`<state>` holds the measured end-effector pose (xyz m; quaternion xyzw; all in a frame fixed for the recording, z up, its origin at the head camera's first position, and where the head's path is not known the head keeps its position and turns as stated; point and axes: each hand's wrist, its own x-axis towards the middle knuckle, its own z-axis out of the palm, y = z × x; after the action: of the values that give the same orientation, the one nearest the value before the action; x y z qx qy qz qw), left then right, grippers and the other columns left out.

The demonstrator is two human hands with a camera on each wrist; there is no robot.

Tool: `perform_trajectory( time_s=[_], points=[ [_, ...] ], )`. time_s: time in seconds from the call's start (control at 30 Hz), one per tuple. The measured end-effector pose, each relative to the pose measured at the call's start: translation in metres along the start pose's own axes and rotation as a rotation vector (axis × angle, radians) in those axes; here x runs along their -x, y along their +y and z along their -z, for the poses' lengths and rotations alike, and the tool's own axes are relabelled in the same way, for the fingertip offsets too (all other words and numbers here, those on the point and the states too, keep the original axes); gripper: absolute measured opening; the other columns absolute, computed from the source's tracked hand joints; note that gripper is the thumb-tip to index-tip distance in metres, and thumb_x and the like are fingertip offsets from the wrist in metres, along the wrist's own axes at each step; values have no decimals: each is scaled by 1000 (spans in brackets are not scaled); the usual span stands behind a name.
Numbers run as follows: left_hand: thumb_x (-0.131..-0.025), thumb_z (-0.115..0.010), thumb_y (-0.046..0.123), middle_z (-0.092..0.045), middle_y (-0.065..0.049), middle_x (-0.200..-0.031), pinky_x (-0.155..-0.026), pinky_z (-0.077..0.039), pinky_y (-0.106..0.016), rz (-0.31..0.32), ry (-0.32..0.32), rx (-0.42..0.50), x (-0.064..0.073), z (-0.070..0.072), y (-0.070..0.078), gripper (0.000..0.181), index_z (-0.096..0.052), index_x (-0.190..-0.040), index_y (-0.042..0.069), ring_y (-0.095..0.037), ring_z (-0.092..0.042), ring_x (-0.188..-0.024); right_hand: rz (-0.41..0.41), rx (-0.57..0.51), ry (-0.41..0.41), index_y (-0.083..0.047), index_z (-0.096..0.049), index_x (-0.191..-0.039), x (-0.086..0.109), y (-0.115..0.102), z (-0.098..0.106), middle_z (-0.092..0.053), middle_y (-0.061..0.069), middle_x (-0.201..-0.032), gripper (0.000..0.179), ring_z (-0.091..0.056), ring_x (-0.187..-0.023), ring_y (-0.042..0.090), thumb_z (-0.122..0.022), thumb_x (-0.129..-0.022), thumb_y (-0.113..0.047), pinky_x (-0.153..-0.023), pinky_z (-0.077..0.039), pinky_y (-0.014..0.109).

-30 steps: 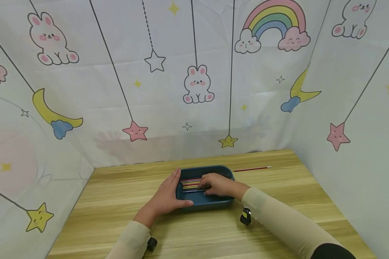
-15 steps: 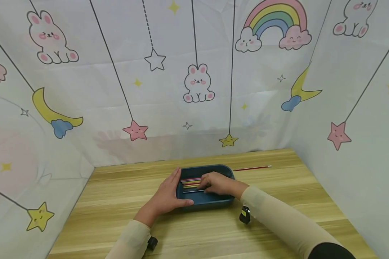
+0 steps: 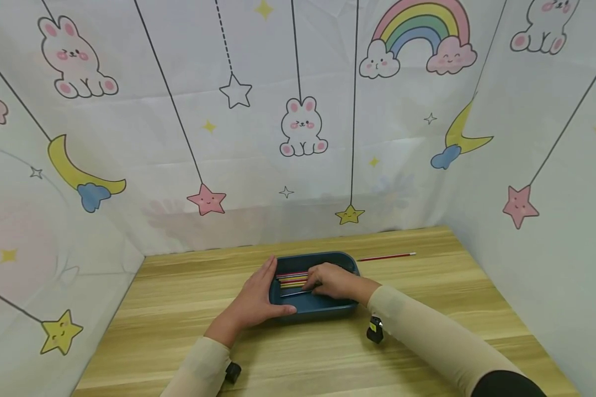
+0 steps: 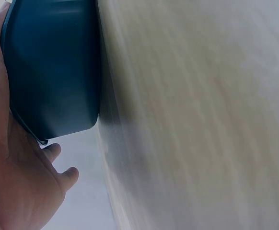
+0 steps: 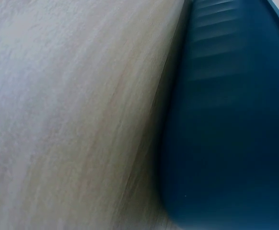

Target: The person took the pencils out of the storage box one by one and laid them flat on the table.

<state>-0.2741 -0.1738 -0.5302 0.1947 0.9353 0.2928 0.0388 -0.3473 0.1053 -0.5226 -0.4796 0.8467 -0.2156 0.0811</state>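
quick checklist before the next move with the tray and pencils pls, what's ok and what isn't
1. Tray flat on the table: ok, its base sits on the wood.
2. Left hand steadying the tray: ok, it lies against the left end, thumb along the near rim.
3. Right hand within reach of the pencils: ok, it is inside the tray over them.
4. Right hand's grip on a pencil: cannot tell, its fingertips are partly hidden.
5. Every pencil in the tray: not ok, a red pencil lies on the table off the tray's right end.
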Motion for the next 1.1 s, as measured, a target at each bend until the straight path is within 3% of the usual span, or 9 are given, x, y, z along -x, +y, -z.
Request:
perform_trajectory(
  time_s=[0.23, 0.67, 1.1],
  points=[
    [-85, -83, 77, -6, -8, -186, -131, -22, -66, 1, -2, 1, 1, 1, 0, 137, -8, -179, 11, -37, -13, -170, -4, -2, 11, -9, -87, -120, 1, 0, 0, -77, 2, -110, 26, -71, -98, 11, -81, -98, 3, -81, -58, 27],
    [-86, -85, 73, -6, -7, -186, -131, -22, -66, 6, 2, 11, 0, 0, 1, 136, -8, -179, 11, -36, -13, -170, -41, -26, 13, -11, -87, -122, 1, 0, 0, -75, -1, -107, 26, -68, -93, 6, -77, -100, 0, -79, -57, 25],
    [-86, -86, 72, -8, -8, -186, -131, -23, -66, 5, 10, 10, 0, 0, 1, 135, -10, -179, 9, -36, -14, -170, -55, -133, 30, -10, -87, -121, 0, 0, 8, -69, -7, -100, 28, -63, -87, 3, -75, -99, 1, -78, -57, 25]
  ],
)
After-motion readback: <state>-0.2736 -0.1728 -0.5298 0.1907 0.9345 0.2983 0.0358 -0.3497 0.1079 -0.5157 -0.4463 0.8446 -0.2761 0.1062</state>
